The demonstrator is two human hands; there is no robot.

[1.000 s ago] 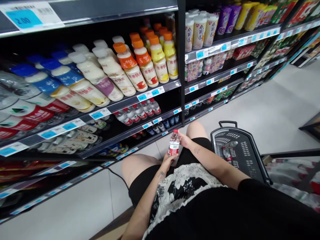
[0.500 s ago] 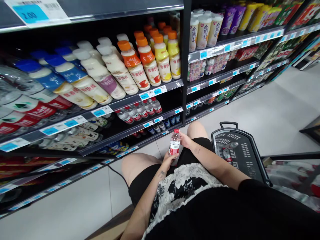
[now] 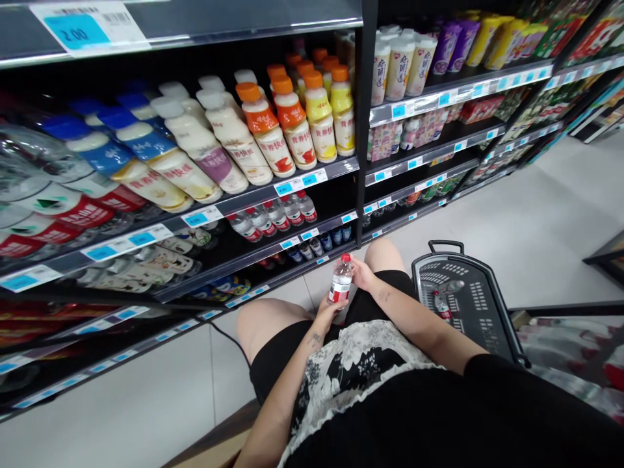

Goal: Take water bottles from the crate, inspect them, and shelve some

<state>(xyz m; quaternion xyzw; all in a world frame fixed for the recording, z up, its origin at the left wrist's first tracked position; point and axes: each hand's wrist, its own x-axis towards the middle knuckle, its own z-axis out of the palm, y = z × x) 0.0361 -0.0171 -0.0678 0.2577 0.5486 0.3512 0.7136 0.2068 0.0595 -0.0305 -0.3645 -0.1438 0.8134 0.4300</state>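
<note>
A small clear water bottle [image 3: 340, 288] with a red cap and a red-and-white label stands nearly upright above my lap. My left hand [image 3: 330, 309] is wrapped round its lower part from below. At the upper right side of the bottle, just under the cap, my right hand [image 3: 361, 273] holds on with bent fingers; part of that grip is hidden. To the right of my legs is a black shopping basket [image 3: 492, 286] with its handle raised at the far end. Inside it lies a clear bottle [image 3: 442, 307] with a red label.
Store shelves [image 3: 273, 198] rise close in front, with price tags along their edges. They hold milk drink bottles [image 3: 266, 133], large water bottles [image 3: 58, 201], small water bottles [image 3: 273, 214] and paper cups [image 3: 400, 68]. A dark-edged display [image 3: 565, 312] with wrapped goods stands behind the basket.
The view has tilted slightly, so the upper shelves sit a little lower in the picture. Both hands keep hold of the bottle in almost the same position.
</note>
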